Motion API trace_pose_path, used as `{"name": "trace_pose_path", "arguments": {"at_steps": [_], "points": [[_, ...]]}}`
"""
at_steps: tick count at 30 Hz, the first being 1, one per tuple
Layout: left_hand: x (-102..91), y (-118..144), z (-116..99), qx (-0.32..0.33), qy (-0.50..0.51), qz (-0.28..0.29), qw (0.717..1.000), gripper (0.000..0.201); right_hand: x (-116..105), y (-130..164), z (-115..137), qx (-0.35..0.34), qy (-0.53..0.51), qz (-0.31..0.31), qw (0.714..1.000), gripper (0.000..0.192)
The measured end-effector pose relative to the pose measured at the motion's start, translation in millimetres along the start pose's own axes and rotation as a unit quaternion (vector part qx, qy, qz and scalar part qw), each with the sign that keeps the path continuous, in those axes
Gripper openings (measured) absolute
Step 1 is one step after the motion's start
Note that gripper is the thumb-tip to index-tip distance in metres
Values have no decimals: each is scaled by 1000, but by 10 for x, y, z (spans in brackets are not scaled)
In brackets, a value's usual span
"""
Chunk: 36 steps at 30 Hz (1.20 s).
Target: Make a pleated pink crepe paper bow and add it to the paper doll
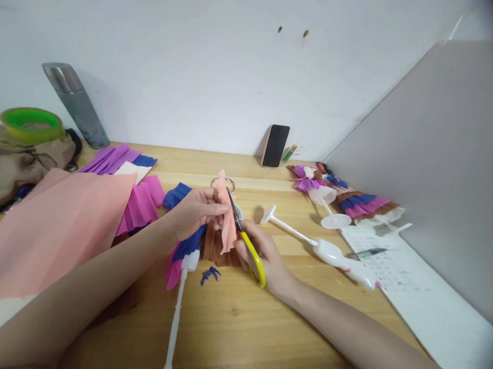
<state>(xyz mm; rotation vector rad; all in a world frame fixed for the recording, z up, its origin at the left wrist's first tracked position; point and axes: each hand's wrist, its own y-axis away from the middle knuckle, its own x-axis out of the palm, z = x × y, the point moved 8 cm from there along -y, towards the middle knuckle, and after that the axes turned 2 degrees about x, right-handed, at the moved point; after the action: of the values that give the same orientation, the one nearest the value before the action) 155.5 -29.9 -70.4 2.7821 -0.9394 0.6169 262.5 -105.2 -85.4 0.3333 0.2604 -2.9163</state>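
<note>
Between the thumb and fingers of my left hand (198, 211) is a gathered strip of peach crepe paper (228, 233), held upright over the table. My right hand (267, 255) grips yellow-handled scissors (253, 251), their dark blades pointing up along the strip's right edge. Below my left hand lies a white plastic doll stand (175, 322), its upper end wrapped in blue crepe paper (190, 243) with magenta and brown paper beside it. Small blue paper scraps (210, 274) rest on the wooden table (238, 329). A roll of tape is partly hidden behind the strip.
Peach crepe paper (65, 229) and magenta paper (137, 208) spread at left, near a bag (15, 159), a green tape roll (31, 122) and a grey bottle (77, 106). A phone (275, 145) leans on the wall. Right are a white doll body (343, 262) and a notebook (415, 285).
</note>
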Motion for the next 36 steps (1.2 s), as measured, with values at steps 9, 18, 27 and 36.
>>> {"name": "trace_pose_path", "arguments": {"at_steps": [9, 18, 27, 36], "points": [[2, 1, 5, 1, -5, 2, 1000, 28, 23, 5, 55, -12, -38, 13, 999, 47], [42, -3, -43, 3, -65, 0, 998, 30, 12, -7, 35, -20, -18, 9, 1000, 44], [80, 2, -37, 4, -35, 15, 999, 30, 2, -24, 52, -29, 9, -6, 1000, 34], [50, 3, 4, -16, -11, 20, 1000, 31, 6, -5, 39, -18, -2, -8, 1000, 34]]}}
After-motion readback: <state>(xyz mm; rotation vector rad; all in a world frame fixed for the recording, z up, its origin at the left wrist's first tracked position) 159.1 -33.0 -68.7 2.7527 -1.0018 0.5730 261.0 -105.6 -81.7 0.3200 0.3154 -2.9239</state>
